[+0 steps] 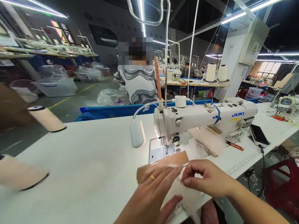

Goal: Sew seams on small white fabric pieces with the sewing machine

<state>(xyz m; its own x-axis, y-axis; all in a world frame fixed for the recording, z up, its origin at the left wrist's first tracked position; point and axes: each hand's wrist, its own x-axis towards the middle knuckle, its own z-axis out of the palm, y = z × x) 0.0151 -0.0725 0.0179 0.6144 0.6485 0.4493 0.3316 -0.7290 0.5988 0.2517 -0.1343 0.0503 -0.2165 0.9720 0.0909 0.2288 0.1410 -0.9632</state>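
I can read JUKI point(238, 114) in blue on the white sewing machine point(193, 118), and JUKI again on another machine point(172, 74) beyond it. A yellow warning triangle point(254, 48) marks the grey box point(253, 34); the nearer machine's yellow sticker point(235, 120) I can't make out.

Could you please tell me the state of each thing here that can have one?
Left hand, open, palm down over card and fabric.
Right hand, curled, fingertips pinched at the fabric.
Card, partly covered.
Fabric, partly covered by the hands.
Machine, needle area lit; running or not, unclear.
Phone, screen dark.
Snips, lying down.
Ceiling light, lit.
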